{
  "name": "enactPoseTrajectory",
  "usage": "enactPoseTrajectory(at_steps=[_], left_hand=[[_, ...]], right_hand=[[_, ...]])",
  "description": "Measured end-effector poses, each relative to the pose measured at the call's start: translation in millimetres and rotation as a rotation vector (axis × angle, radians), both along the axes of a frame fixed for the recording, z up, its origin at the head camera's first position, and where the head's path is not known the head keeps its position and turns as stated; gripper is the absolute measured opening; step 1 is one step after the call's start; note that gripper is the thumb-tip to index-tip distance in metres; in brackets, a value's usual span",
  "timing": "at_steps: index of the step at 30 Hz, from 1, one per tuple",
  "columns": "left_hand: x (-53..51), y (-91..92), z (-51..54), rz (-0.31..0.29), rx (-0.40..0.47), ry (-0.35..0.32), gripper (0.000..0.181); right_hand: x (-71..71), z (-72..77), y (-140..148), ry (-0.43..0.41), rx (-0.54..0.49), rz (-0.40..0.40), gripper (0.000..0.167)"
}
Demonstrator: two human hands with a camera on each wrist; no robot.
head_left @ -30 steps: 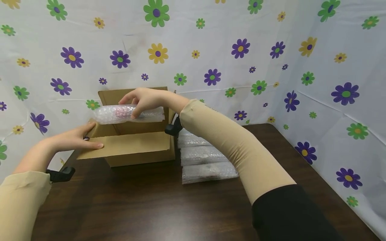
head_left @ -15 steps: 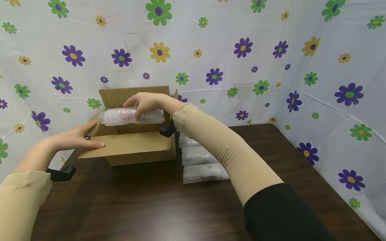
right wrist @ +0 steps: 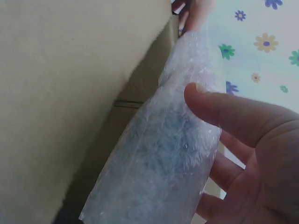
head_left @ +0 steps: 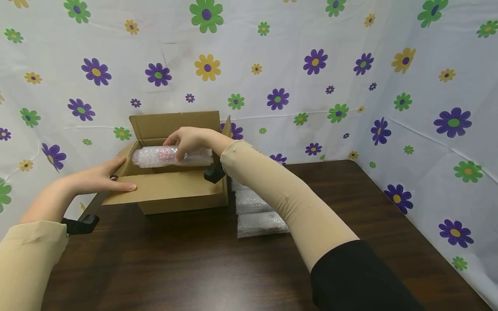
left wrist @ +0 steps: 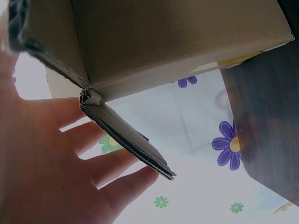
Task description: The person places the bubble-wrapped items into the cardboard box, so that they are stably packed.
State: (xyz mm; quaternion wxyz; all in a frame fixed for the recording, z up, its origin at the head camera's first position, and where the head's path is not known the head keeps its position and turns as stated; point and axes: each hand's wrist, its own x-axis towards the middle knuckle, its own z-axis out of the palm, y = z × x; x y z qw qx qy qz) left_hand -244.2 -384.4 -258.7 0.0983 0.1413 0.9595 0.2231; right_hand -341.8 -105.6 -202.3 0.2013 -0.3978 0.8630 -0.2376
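A cardboard box (head_left: 186,203) stands at the back left of the table with its flaps spread. My right hand (head_left: 192,140) grips a bubble-wrapped bundle (head_left: 153,157) from above, thumb on the near side and fingers on the far side. The bundle lies lengthwise over the box opening, partly below the back rim; something pinkish shows through the wrap, its kind unclear. My left hand (head_left: 95,177) touches the box's left corner, its thumb on the front flap (head_left: 171,185). In the left wrist view, its straight, spread fingers (left wrist: 124,189) rest against the side flap (left wrist: 133,140).
Several more bubble-wrapped bundles (head_left: 258,223) lie in a row right of the box, partly hidden by my right forearm. The dark wooden table (head_left: 186,263) extends in front. A flower-printed cloth (head_left: 288,26) hangs behind and at the right.
My right hand has lowered the bundle and shifted it slightly right, from above the box into its opening. The left hand keeps its place at the flaps.
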Motion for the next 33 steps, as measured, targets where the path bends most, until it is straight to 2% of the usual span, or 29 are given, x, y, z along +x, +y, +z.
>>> enactPoseTrajectory(at_steps=[6, 33], left_hand=[[0.9, 0.2, -0.3, 0.002, 0.007, 0.005, 0.105], [0.2, -0.4, -0.5, -0.008, 0.010, 0.007, 0.105]], right_hand=[[1.5, -7.3, -3, -0.019, 0.014, -0.015, 0.060], [-4.4, -18.7, -4, -0.047, 0.054, -0.042, 0.057]])
